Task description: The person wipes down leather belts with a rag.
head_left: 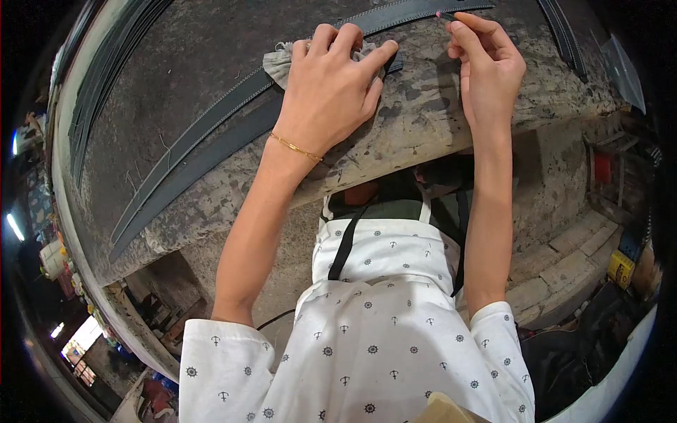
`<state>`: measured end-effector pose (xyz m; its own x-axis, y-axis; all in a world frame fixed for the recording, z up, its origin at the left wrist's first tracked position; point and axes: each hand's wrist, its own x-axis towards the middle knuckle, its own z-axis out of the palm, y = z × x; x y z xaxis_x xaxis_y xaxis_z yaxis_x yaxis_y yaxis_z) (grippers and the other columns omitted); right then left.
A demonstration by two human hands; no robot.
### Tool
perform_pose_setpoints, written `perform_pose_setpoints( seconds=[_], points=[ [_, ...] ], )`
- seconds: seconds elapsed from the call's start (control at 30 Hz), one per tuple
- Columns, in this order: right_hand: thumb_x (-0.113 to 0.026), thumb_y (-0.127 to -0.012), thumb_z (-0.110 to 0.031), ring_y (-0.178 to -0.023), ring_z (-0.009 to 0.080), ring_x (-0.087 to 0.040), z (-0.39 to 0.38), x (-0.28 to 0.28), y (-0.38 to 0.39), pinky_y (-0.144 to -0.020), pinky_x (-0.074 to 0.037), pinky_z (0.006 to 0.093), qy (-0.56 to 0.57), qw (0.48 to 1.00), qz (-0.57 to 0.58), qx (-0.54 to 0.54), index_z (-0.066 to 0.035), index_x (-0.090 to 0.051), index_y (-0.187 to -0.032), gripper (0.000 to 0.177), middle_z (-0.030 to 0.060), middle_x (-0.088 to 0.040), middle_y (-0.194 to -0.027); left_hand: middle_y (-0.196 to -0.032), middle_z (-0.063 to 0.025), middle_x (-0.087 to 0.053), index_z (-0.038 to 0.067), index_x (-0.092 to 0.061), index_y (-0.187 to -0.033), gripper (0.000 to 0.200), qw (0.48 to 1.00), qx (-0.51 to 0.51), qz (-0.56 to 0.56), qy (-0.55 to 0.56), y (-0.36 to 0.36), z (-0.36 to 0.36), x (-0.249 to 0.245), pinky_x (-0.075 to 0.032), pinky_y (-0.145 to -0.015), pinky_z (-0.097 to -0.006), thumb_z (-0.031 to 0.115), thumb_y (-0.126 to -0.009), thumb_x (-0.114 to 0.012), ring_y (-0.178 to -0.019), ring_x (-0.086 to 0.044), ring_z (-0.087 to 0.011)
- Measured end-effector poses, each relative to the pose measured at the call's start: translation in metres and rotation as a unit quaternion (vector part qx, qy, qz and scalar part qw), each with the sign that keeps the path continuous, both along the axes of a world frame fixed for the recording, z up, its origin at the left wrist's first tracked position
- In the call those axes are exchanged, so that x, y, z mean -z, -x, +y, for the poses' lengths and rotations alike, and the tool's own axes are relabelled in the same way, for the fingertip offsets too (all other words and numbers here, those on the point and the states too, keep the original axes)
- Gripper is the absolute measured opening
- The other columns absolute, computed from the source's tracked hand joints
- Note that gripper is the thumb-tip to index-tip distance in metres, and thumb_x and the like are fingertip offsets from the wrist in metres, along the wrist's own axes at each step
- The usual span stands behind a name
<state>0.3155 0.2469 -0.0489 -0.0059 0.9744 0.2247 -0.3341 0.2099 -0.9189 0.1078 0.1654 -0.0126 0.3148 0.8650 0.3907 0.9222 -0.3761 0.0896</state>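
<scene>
A bunched grey cloth [279,68] is covered by the bent fingers of the left hand [331,88] on the stitched strap [236,99] near the table's [416,116] front edge — whether it is gripped cannot be told. A small pink-tipped tool [446,16] is pinched in the right hand [492,67], at the strap's border.

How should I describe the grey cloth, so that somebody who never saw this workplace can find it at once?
On the stained worktable, look for the left hand, with a gold bracelet at its wrist. The cloth is bunched under that hand, at the long stitched strip. It is pale and wrinkled, whereas the strip is dark and smooth.
</scene>
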Motion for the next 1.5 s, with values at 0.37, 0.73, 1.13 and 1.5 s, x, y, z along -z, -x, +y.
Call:
perform_pose_setpoints(
  seconds=[0.37,0.73,1.13,1.5],
  points=[
    [-0.070,-0.093,-0.004,-0.075,0.0097,-0.061,-0.007,-0.011,0.008,-0.068,-0.049,0.0233,-0.005,0.997,-0.077,0.007,0.002,-0.072,-0.106,0.014,0.0055,-0.071,-0.089,-0.111,-0.0076,-0.059,0.020,-0.067,-0.125,0.044,1.000,0.004,-0.017,-0.012,0.001,-0.002,0.003,-0.044,-0.087,-0.0423,0.014,-0.082,-0.068,-0.103,-0.053,-0.0269],
    [-0.071,-0.094,-0.010,-0.077,0.0031,-0.063,-0.017,-0.022,0.024,-0.068,-0.050,0.0194,-0.062,0.933,-0.353,-0.019,-0.003,-0.076,-0.107,0.017,-0.0023,-0.072,-0.086,-0.122,-0.0124,-0.066,0.009,-0.070,-0.123,0.036,0.992,0.022,-0.125,0.011,0.016,-0.033,-0.006,-0.047,-0.100,-0.0440,0.011,-0.087,-0.067,-0.117,-0.059,-0.0339],
    [-0.072,-0.093,-0.009,-0.080,0.0031,-0.063,-0.019,-0.019,0.024,-0.071,-0.051,0.0192,-0.068,0.931,-0.358,-0.012,-0.003,-0.076,-0.110,0.018,-0.0012,-0.073,-0.090,-0.123,-0.0108,-0.065,0.011,-0.071,-0.121,0.037,0.991,0.005,-0.129,-0.014,0.016,-0.034,0.007,-0.046,-0.101,-0.0452,0.008,-0.085,-0.066,-0.118,-0.059,-0.0330],
    [-0.072,-0.093,-0.008,-0.080,0.0030,-0.064,-0.021,-0.021,0.022,-0.071,-0.052,0.0194,-0.082,0.921,-0.381,0.005,-0.003,-0.076,-0.110,0.018,-0.0014,-0.073,-0.090,-0.124,-0.0104,-0.065,0.012,-0.071,-0.122,0.038,0.991,0.004,-0.130,-0.018,0.017,-0.034,0.010,-0.046,-0.100,-0.0449,0.008,-0.085,-0.067,-0.116,-0.059,-0.0323]
  ],
)
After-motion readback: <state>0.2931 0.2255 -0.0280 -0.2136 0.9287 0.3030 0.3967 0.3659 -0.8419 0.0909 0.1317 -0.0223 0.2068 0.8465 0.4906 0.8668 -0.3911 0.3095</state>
